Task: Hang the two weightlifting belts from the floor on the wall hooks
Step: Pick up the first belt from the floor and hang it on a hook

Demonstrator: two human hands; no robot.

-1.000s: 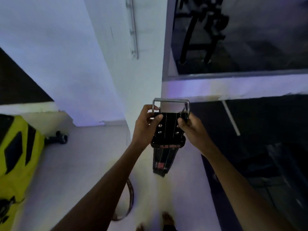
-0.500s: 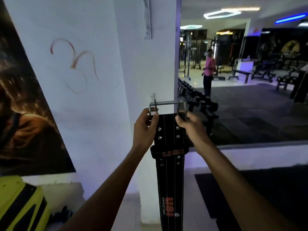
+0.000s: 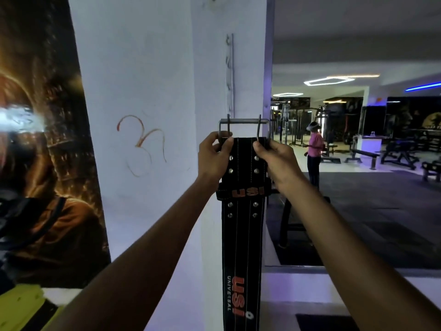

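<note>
Pinching the belt (image 3: 243, 225) top, both hands' fingers (image 3: 225, 145) partly hide its buckle (image 3: 244, 127); hooks (image 3: 229, 75) blurred.

The belt (image 3: 242, 235) at centre frame in my grip is black with pale stitching lines, silver studs and orange-red "USI" lettering; its buckle (image 3: 244, 127) is grey metal. The wall (image 3: 148, 68) is white with an orange scribble (image 3: 140, 144). At left, the poster (image 3: 43, 139) glows amber on black.

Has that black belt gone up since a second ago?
Yes. The belt has risen: its buckle now sits just below the hook rail on the pillar.
</note>
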